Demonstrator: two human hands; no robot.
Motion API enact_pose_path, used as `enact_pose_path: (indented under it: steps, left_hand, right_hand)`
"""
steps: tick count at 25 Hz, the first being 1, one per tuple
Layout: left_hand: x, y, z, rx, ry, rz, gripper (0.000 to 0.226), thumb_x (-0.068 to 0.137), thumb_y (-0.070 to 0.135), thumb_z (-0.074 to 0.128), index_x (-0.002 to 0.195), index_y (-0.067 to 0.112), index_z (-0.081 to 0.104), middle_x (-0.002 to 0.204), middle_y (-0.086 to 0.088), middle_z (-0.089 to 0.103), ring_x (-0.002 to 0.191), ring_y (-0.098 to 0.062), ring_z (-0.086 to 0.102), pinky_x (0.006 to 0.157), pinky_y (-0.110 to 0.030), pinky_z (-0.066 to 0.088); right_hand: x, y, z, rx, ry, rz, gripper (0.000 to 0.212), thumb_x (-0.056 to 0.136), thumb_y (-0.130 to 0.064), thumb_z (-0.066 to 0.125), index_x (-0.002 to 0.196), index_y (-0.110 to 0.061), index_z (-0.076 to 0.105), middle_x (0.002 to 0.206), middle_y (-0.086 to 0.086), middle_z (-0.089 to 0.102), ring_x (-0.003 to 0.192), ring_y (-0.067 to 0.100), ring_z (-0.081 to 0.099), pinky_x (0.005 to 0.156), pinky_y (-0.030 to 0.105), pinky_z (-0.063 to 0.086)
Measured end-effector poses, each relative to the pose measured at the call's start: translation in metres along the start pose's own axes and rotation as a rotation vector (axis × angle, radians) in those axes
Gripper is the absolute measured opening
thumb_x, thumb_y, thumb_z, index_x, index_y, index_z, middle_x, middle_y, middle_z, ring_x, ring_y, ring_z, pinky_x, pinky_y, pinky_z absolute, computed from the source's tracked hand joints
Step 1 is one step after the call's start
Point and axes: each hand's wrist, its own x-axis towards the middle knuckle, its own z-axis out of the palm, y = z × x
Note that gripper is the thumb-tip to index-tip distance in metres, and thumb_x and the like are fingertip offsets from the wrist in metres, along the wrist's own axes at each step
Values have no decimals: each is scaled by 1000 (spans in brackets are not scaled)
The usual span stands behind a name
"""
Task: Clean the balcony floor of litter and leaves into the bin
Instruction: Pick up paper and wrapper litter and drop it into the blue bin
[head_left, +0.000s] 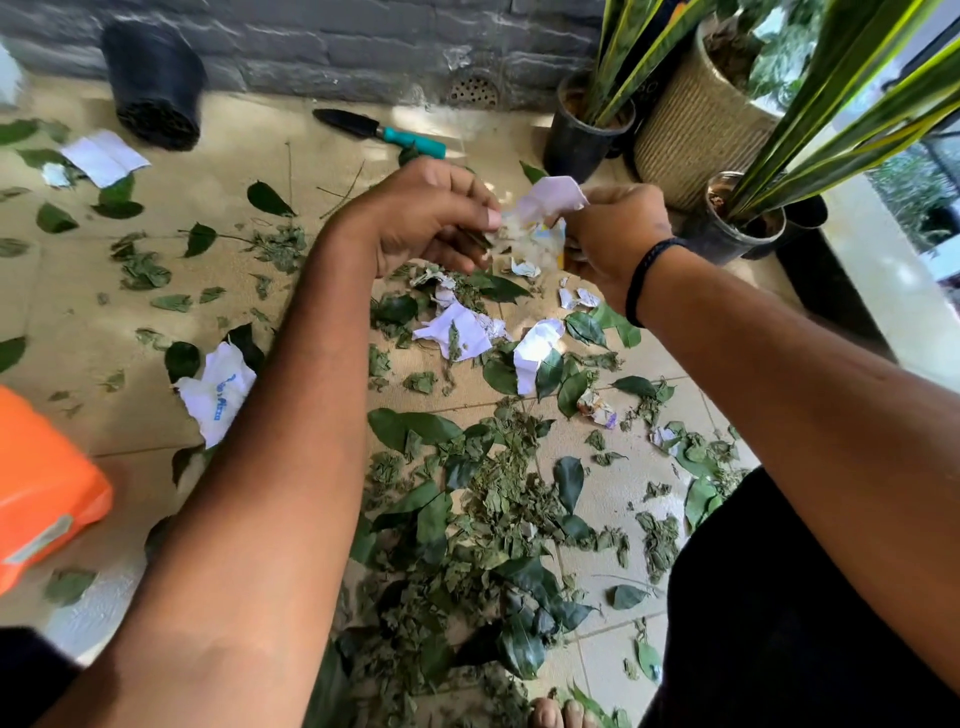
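The beige tiled floor (613, 483) below me is strewn with green leaves (483, 525) and crumpled paper scraps (457, 332); a teal-handled trowel (382, 132) lies near the wall. Potted plants (587, 130) stand at right; a black pot (156, 85), seemingly tipped over, lies at left.

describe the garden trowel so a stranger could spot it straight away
Look along the grey brick wall at the far edge of the floor. Just before it, right of the overturned black plastic pot, lies the black-bladed trowel with a teal handle, the only tool among leaves and paper.

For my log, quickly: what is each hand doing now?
Left hand: pinches the crumpled paper scraps.
Right hand: grips the same scraps from the other side.
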Motion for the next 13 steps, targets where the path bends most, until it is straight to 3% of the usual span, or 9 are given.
enact_pose_path:
  steps: [3,6,8,11,13]
  left_hand:
    - [3,-4,11,-9,118,86,6,90,10,71,89,15,69,74,1,69,58,-13,64,46,-22,50]
    - [9,-11,19,66,210,127,6,89,14,71,86,19,72,75,3,68,57,-10,61,48,-22,46]
    - [14,-13,26,76,278,184,4,87,13,71,85,16,72,76,-3,66,57,-11,58,47,-20,44]
    - [22,-16,41,129,340,323,1,82,14,72,81,14,73,69,-3,64,57,-8,51,50,-21,42]
    - [26,-18,46,164,334,352,7,80,12,72,79,19,73,62,4,61,54,-5,48,51,-20,40]
  right_hand:
    - [0,0,8,84,-97,54,24,97,-4,59,118,3,66,103,21,73,75,28,69,66,37,62]
    - [-6,-3,9,165,-143,81,20,99,-4,57,115,4,65,89,13,70,68,21,67,58,27,58]
    - [-5,-6,9,222,-143,128,14,99,-4,55,108,0,65,91,13,70,63,17,67,52,23,56]
    - [-6,-9,6,323,-183,211,27,102,-14,47,122,-1,60,104,17,69,57,19,66,49,23,53]
    - [-8,-10,3,355,-195,216,34,101,-24,52,127,-3,56,96,15,66,56,20,66,53,24,54]
